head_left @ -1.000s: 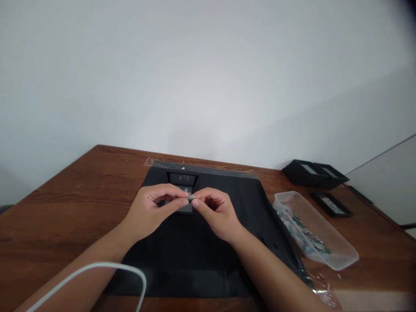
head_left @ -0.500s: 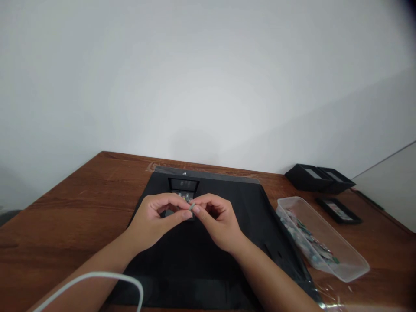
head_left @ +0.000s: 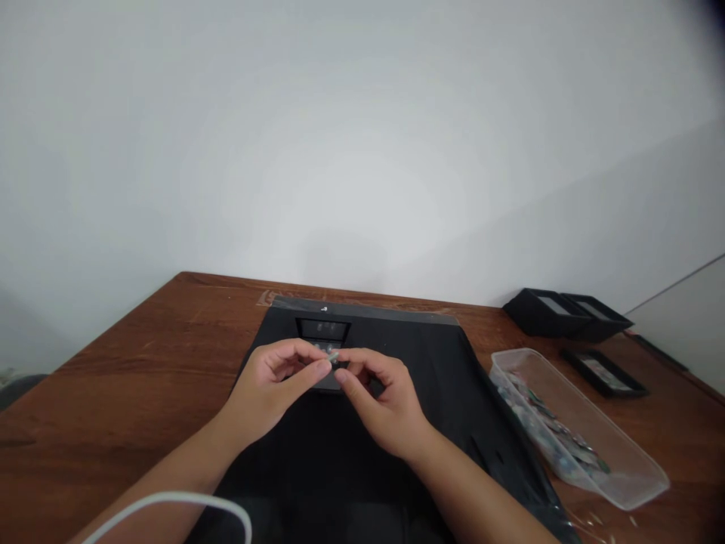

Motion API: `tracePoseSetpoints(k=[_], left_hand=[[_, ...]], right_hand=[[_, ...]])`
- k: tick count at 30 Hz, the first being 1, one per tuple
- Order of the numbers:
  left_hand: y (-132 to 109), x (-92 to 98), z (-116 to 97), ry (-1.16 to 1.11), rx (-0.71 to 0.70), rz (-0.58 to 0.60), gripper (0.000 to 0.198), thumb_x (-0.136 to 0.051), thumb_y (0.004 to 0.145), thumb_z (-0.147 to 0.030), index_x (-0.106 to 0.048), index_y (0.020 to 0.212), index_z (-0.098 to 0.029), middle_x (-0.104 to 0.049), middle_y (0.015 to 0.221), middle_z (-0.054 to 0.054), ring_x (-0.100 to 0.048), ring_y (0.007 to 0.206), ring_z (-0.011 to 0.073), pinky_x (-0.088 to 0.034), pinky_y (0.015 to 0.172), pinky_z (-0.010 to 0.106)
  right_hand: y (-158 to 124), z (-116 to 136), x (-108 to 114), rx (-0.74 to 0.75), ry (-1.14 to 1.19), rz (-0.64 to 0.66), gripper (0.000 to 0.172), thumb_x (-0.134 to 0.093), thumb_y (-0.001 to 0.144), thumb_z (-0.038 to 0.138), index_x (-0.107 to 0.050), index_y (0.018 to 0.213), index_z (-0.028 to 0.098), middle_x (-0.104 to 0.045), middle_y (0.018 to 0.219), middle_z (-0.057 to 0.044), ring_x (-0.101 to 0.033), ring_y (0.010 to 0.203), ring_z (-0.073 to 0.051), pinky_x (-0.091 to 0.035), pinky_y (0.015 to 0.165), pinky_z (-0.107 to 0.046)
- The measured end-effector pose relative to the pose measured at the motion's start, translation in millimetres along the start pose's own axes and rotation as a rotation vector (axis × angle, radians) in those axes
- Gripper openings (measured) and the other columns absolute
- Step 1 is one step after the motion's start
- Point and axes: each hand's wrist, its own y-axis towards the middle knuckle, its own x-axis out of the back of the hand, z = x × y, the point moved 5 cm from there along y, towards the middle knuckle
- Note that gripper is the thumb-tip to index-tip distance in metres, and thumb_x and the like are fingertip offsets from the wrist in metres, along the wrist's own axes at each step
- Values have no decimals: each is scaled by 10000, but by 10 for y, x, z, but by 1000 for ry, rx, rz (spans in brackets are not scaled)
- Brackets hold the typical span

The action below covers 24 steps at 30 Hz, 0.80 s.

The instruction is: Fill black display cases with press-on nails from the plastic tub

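Note:
Between the thumb and index finger of my left hand [head_left: 277,378] is a small pale greenish piece [head_left: 333,357], too small to name. My right hand [head_left: 388,397] is beside it, with its index fingertip at the piece and its thumb spread a little below. Behind the fingers stands a small black box [head_left: 322,329] with a raised, see-through-looking lid. Shiny round bits show inside it, partly hidden by my fingers.
A black mat [head_left: 340,468] covers the middle of the wooden table [head_left: 130,363]. At right stands a clear plastic tub [head_left: 623,468] with many small packets. Black boxes [head_left: 544,313] and a black frame-like tray [head_left: 606,372] lie beyond. A white cable [head_left: 186,497] crosses near my left forearm.
My right thumb has moved away from the small piece, down from its index finger. My left hand keeps its pinch. The whole view has shifted slightly.

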Motion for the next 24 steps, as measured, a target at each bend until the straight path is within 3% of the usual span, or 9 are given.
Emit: tracePoseSetpoints(k=[5,10,18,24], left_hand=[[26,10,38,-31,58,-71,241,-1014,785,-407,-893,827,-202,-871,807,63,-823,752,200,-698,735,272],[29,-18,67,-25,19,-85,209,-969,825,-387,-873,796,-203,-828,742,42,-760,677,162,-644,658,230],[-57,-61,-121,304,-322,-196,133,-814,935,-250,-826,807,-218,-797,710,0,-715,589,139,-602,593,211],[-114,-121,-270,543,-569,-184,145,-746,967,-156,-777,844,-226,-793,750,-18,-728,627,131,-597,625,203]], right_hand=[[-31,-51,-32,58,-23,46,352,-749,1059,319,-858,1372,198,-603,687,50,-466,562,-87,-428,564,-226],[-47,-95,-58,56,-20,73,427,-753,1066,322,-822,1472,209,-600,719,58,-458,563,-76,-411,558,-217],[-43,-60,-122,-10,-1,109,513,-712,1101,435,-787,1553,203,-646,753,32,-499,592,-94,-452,594,-244],[-21,-71,-247,-108,-10,48,515,-707,1075,515,-858,1452,199,-795,825,-42,-591,627,-129,-513,625,-277]])
